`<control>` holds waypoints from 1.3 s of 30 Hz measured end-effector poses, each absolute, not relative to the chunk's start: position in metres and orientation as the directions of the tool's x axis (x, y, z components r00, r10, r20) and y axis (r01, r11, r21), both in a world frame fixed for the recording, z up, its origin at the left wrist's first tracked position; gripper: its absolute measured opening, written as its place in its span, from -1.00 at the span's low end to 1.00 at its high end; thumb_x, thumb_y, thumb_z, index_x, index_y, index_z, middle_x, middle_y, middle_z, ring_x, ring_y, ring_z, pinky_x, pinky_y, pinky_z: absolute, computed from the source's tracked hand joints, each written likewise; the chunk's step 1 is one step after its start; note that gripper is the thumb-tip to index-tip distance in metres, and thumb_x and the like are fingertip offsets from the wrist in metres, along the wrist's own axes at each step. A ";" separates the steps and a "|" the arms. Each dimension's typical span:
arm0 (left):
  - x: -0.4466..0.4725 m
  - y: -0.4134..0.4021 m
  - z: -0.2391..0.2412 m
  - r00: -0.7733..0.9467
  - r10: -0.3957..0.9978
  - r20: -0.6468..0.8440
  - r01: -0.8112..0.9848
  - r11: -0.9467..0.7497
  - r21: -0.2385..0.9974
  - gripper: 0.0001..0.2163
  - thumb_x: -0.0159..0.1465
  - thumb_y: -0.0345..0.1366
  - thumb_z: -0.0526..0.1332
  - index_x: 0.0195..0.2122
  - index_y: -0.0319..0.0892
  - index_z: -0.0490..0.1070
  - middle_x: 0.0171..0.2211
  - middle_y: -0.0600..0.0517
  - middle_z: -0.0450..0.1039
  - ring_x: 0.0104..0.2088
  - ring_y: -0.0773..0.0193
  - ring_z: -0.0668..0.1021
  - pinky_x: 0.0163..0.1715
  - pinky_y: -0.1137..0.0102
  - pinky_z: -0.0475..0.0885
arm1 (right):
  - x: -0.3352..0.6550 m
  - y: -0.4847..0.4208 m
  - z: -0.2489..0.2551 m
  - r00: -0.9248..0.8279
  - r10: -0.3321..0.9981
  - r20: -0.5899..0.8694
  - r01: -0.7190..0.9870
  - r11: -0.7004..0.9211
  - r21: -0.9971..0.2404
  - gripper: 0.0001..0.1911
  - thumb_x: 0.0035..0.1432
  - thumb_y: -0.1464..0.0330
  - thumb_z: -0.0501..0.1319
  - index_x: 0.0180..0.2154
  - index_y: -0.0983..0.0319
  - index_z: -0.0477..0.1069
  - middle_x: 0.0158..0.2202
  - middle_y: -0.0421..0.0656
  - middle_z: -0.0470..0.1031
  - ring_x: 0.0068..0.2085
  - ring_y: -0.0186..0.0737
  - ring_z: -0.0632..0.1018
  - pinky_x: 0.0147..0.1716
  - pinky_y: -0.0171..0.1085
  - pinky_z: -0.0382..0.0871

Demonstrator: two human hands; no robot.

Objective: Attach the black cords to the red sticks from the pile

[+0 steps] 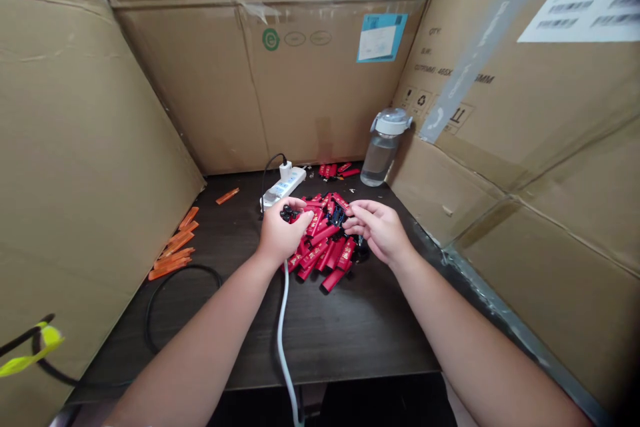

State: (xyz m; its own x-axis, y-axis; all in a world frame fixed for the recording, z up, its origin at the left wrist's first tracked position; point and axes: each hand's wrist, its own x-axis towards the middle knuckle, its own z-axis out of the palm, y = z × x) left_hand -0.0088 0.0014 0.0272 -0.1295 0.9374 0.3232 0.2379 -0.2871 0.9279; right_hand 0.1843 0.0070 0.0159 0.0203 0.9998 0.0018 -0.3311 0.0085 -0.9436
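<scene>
A heap of small red tubes with gold print and black ends lies on the dark table. My left hand is at the heap's left side, fingers curled around small black pieces. Its thumb tip meets a red tube, and I cannot tell whether it grips that tube. At the heap's right side, my right hand has thumb and forefinger pinched together beside the end of a red tube. What the pinch holds is too small to make out. Dark blue-black bits show between the hands.
Behind the left hand lies a white power strip with a plugged-in charger; its white cable runs to the front edge. A water bottle stands back right. Orange strips lie left, near a black cable. Cardboard boxes wall three sides.
</scene>
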 end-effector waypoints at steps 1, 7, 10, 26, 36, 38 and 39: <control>-0.006 -0.003 0.029 -0.125 0.957 0.263 0.083 -0.254 0.964 -0.86 0.03 -0.33 0.30 -0.38 -0.18 0.38 -0.50 0.11 0.41 -0.58 0.36 0.46 -0.51 0.43 0.37 | 0.183 0.003 0.016 -0.050 0.998 0.028 -0.313 0.011 -0.950 -0.70 -0.09 0.27 0.42 -0.34 0.29 0.44 -0.45 -0.20 0.51 -0.54 -0.34 0.56 -0.57 -0.37 0.52; 0.020 -0.020 0.026 -0.065 0.993 0.100 -0.460 -0.119 0.880 -0.77 -0.05 -0.51 0.24 -0.47 -0.16 0.18 -0.48 0.17 0.34 -0.59 0.44 0.42 -0.53 0.48 0.34 | 0.169 -0.020 0.015 -0.490 0.871 0.042 -0.085 0.000 -0.996 -0.63 0.02 0.24 0.36 -0.17 0.28 0.37 -0.43 -0.21 0.49 -0.51 -0.33 0.55 -0.52 -0.32 0.52; 0.025 -0.024 0.027 -0.065 0.992 0.104 -0.504 -0.123 0.855 -0.77 -0.05 -0.52 0.22 -0.48 -0.17 0.16 -0.46 0.16 0.33 -0.52 0.44 0.45 -0.45 0.48 0.37 | 0.164 -0.024 0.012 -0.506 0.863 0.009 -0.082 -0.037 -0.996 -0.51 -0.03 0.31 0.39 -0.08 0.24 0.27 -0.40 -0.23 0.49 -0.49 -0.32 0.56 -0.51 -0.32 0.52; 0.020 -0.018 0.016 0.003 0.999 0.051 -0.397 -0.046 0.917 -0.66 0.00 -0.26 0.36 -0.41 -0.15 0.14 -0.45 0.13 0.42 -0.57 0.43 0.46 -0.54 0.46 0.40 | 0.168 -0.017 0.014 -0.318 0.948 -0.009 -0.224 -0.084 -0.971 -0.60 -0.08 0.26 0.42 -0.24 0.28 0.37 -0.44 -0.17 0.57 -0.51 -0.27 0.60 -0.52 -0.31 0.54; 0.007 -0.017 0.016 0.034 0.936 0.351 0.171 -0.351 0.921 -0.81 0.07 -0.29 0.33 -0.34 -0.19 0.36 -0.37 0.04 0.44 -0.32 0.29 0.51 -0.22 0.37 0.43 | 0.171 -0.020 0.018 -0.226 0.965 0.132 0.010 0.138 -0.990 -0.71 0.05 0.16 0.30 -0.35 0.27 0.43 -0.54 -0.18 0.52 -0.53 -0.29 0.55 -0.50 -0.32 0.48; 0.007 -0.020 0.019 0.127 0.932 0.339 0.171 -0.358 0.918 -0.79 0.07 -0.30 0.33 -0.30 -0.18 0.35 -0.35 0.04 0.45 -0.31 0.28 0.52 -0.21 0.37 0.44 | 0.173 -0.021 0.021 -0.199 0.964 0.178 0.002 0.182 -0.983 -0.73 0.05 0.17 0.30 -0.29 0.23 0.43 -0.53 -0.21 0.50 -0.55 -0.30 0.52 -0.55 -0.32 0.45; 0.007 -0.021 0.020 0.166 0.931 0.326 0.165 -0.352 0.921 -0.79 0.08 -0.29 0.32 -0.28 -0.18 0.35 -0.34 0.03 0.45 -0.31 0.27 0.53 -0.22 0.37 0.44 | 0.173 -0.021 0.023 -0.217 0.955 0.200 0.014 0.208 -0.978 -0.75 0.07 0.18 0.29 -0.30 0.22 0.43 -0.54 -0.23 0.48 -0.58 -0.31 0.49 -0.57 -0.33 0.42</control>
State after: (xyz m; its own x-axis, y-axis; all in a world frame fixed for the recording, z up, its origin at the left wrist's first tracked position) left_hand 0.0068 -0.0210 0.0200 0.1656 0.9306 0.3264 0.1646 -0.3524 0.9213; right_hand 0.1735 -0.0211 0.0228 -0.2175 0.9553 0.2003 0.0136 0.2082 -0.9780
